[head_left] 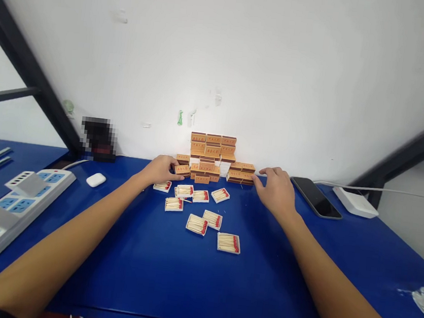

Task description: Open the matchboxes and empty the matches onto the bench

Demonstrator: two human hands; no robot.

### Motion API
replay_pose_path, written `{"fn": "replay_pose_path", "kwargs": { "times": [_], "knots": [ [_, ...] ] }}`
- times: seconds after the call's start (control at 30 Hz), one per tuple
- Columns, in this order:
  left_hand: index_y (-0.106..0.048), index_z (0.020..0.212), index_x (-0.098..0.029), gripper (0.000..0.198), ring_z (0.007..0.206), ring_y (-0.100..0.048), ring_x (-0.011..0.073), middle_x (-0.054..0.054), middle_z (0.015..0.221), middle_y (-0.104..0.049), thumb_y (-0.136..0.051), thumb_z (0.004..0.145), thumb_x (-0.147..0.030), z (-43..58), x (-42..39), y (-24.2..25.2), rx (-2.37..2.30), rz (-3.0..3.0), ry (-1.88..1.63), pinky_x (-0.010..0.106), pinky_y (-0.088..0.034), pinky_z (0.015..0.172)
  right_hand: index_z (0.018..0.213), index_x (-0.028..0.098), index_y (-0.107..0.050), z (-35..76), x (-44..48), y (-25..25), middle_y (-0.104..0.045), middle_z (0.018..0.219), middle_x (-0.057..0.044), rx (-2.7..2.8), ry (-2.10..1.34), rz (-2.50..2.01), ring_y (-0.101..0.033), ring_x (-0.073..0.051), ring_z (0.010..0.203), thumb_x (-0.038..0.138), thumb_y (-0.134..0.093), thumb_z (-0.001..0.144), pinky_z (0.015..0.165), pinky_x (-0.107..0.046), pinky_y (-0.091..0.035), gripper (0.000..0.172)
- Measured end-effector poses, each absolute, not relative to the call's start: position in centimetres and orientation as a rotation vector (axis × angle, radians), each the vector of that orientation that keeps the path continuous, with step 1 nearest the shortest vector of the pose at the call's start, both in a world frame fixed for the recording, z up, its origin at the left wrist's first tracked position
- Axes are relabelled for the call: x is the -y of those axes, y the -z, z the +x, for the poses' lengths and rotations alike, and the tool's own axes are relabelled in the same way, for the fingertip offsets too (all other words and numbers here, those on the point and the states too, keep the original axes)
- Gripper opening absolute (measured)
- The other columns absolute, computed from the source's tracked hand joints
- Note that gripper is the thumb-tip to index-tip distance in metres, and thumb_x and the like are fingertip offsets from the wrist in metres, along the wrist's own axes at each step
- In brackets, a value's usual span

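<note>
Orange matchboxes are stacked into a stepped structure (213, 150) against the wall. My left hand (160, 169) is at its left end, thumb and fingers closed on a matchbox (182, 170) that tilts slightly. At the right end, my right hand (275, 189) has its fingers apart, with a fingertip at or touching the edge of the low right row of matchboxes (240, 176). Several white matchbox trays full of red-tipped matches lie in front, among them a near tray (229, 243), a middle tray (197, 224) and a left tray (173, 204).
On the blue table (168, 276), a white power strip (19, 203) and an earbud case (96, 180) lie to the left. A phone (317, 197) and a white box (356, 202) with a cable lie right of my right hand. Dark metal bars frame both sides.
</note>
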State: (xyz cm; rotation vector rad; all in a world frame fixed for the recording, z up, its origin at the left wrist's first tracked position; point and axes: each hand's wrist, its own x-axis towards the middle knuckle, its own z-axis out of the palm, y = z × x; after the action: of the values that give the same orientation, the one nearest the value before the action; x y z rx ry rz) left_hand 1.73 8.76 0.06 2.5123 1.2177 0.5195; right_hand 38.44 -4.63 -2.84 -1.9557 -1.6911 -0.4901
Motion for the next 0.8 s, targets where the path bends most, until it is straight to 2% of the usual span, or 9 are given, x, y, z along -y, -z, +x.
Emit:
{"fn": "replay_pose_path", "kwargs": {
  "times": [0.17, 0.27, 0.37, 0.53, 0.6, 0.7, 0.8],
  "knots": [
    [-0.082, 0.096, -0.018, 0.048, 0.077, -0.063, 0.0223, 0.005, 0.086, -0.076, -0.077, 0.079, -0.063, -1.0, -5.6, -3.0, -1.263, 2.484, -0.591, 0.031, -0.043, 0.069, 0.11, 0.016, -0.073, 38.4, 4.8, 2.3, -0.069, 0.109, -0.02, 1.67, 0.505, -1.94, -0.06, -0.037, 0.105, 0.042, -0.051, 0.1, 0.092, -0.049, -0.05, 0.035],
    [-0.083, 0.104, -0.024, 0.052, 0.082, -0.066, 0.0239, 0.005, 0.096, -0.078, -0.081, 0.076, -0.067, -3.3, -0.9, -3.9, -1.225, 2.517, -0.464, 0.032, -0.047, 0.069, 0.11, 0.017, -0.073, 38.3, 5.0, 2.0, -0.07, 0.109, -0.02, 1.657, 0.518, -1.929, -0.06, -0.037, 0.106, 0.041, -0.051, 0.101, 0.092, -0.048, -0.05, 0.035],
    [-0.082, 0.109, -0.031, 0.043, 0.094, -0.071, 0.0266, 0.005, 0.108, -0.078, -0.081, 0.08, -0.062, -4.1, 3.8, -3.4, -1.078, 2.557, -0.373, 0.035, -0.054, 0.079, 0.11, 0.015, -0.073, 38.0, 5.1, 1.8, -0.07, 0.111, -0.021, 1.665, 0.491, -1.945, -0.06, -0.037, 0.107, 0.04, -0.051, 0.1, 0.093, -0.048, -0.05, 0.034],
    [-0.081, 0.115, -0.028, 0.041, 0.103, -0.072, 0.03, 0.008, 0.113, -0.079, -0.079, 0.087, -0.057, -2.3, 5.9, -2.8, -1.009, 2.599, -0.521, 0.042, -0.057, 0.087, 0.101, 0.018, -0.073, 36.3, 5.8, 0.6, -0.071, 0.108, -0.02, 1.625, 0.396, -1.886, -0.062, -0.037, 0.106, 0.04, -0.054, 0.098, 0.094, -0.05, -0.05, 0.029],
    [-0.08, 0.117, -0.027, 0.042, 0.101, -0.072, 0.0284, 0.008, 0.113, -0.078, -0.077, 0.089, -0.057, -1.0, 5.2, -3.5, -1.003, 2.58, -0.675, 0.041, -0.057, 0.085, 0.095, 0.021, -0.072, 34.9, 6.5, -0.2, -0.073, 0.102, -0.016, 1.546, 0.251, -1.782, -0.065, -0.034, 0.098, 0.046, -0.055, 0.098, 0.091, -0.049, -0.051, 0.03],
    [-0.078, 0.119, -0.025, 0.043, 0.096, -0.071, 0.0255, 0.007, 0.107, -0.078, -0.079, 0.089, -0.055, 1.4, 4.1, -4.2, -0.949, 2.537, -0.873, 0.04, -0.057, 0.085, 0.091, 0.022, -0.071, 32.4, 7.5, -0.9, -0.075, 0.091, -0.011, 1.397, -0.191, -1.541, -0.067, -0.027, 0.085, 0.062, -0.063, 0.093, 0.079, -0.042, -0.055, 0.041],
    [-0.075, 0.122, -0.023, 0.043, 0.098, -0.072, 0.0252, 0.008, 0.108, -0.078, -0.08, 0.089, -0.049, 3.7, 3.3, -3.7, -0.922, 2.499, -1.017, 0.041, -0.057, 0.088, 0.095, 0.021, -0.069, 30.2, 8.1, -0.8, -0.075, 0.092, -0.01, 1.22, -0.571, -1.343, -0.069, -0.024, 0.086, 0.071, -0.071, 0.083, 0.07, -0.036, -0.055, 0.052]
  ]
}}
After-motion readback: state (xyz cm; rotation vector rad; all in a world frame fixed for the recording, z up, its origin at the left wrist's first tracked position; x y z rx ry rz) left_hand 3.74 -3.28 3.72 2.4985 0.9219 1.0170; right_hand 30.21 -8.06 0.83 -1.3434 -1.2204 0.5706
